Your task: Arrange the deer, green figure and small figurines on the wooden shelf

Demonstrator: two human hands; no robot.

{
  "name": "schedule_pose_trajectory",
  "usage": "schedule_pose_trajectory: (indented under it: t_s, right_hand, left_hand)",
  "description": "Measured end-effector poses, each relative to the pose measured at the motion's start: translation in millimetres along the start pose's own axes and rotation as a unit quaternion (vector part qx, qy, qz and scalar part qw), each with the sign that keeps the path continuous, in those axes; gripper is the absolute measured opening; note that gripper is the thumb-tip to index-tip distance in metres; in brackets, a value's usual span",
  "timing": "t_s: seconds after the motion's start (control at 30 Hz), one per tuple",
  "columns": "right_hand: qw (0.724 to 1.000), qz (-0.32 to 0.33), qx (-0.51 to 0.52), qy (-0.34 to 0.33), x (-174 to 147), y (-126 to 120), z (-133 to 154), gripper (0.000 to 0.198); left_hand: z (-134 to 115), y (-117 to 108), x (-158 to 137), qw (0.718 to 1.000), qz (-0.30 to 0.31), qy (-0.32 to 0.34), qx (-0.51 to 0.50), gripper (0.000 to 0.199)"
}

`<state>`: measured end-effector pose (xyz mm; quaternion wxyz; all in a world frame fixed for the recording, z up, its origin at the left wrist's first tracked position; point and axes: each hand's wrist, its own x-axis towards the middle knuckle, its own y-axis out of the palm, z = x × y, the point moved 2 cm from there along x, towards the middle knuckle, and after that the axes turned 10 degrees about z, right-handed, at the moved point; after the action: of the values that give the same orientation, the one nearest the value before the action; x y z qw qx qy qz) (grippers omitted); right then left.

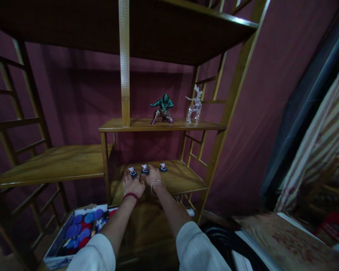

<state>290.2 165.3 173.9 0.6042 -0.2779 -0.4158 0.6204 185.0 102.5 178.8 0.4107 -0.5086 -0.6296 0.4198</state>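
Observation:
Three small figurines with white heads and dark round bases stand in a row on the lower right shelf [183,178]. My left hand [133,186], with a red bead bracelet, lies just in front of the left figurine [132,172]; its fingers are spread close about the base. My right hand [154,175], wearing a silver bangle, has its thumb and fingers at the base of the middle figurine [145,169]. Its fingertips are partly hidden. To the right, the third figurine [163,167] stands apart from both hands.
Above, a green-and-bronze crouching figure [163,109] and a clear deer ornament [195,105] occupy the upper shelf [141,124]. A wooden post [124,64] rises there. At lower left sits an open box [56,244] of blue and red round pieces. Another shelf [51,162] extends left.

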Motion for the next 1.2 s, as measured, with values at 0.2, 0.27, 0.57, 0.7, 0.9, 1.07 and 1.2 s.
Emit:
schedule_pose_trajectory:
  t_s: [0.2,0.27,0.57,0.7,0.9,1.07,1.2]
  right_hand:
    - [1.0,0.007,-0.004,-0.007,-1.2,-2.0,1.7,0.054]
    - [1.0,0.008,-0.006,-0.007,-1.5,-2.9,2.2,0.051]
    - [1.0,-0.005,-0.005,-0.009,-1.4,-2.5,1.7,0.047]
    - [1.0,-0.014,-0.001,0.003,-1.5,-3.1,0.9,0.046]
    - [1.0,-0.021,-0.013,0.013,-5.6,-7.6,2.0,0.042]
    - [0.998,-0.037,-0.013,0.039,-10.4,-11.7,0.9,0.039]
    - [0.998,-0.035,-0.007,0.047,-12.7,-14.6,0.2,0.038]
  left_hand:
    - [0.2,1.5,1.0,1.0,0.003,-0.004,-0.005,0.046]
    - [0.0,1.5,0.9,1.0,0.004,-0.003,-0.005,0.046]
    - [-0.7,-0.5,-0.3,1.0,0.011,-0.012,0.011,0.046]
    - [-1.7,-2.1,-1.9,1.0,0.013,-0.007,0.006,0.047]
    - [-3.0,-4.1,-3.3,1.0,0.006,-0.006,0.007,0.046]
    - [-3.6,-4.1,-2.4,1.0,0.011,-0.012,0.004,0.045]
    - [-4.0,-4.9,-2.7,1.0,0.014,-0.014,-0.003,0.045]
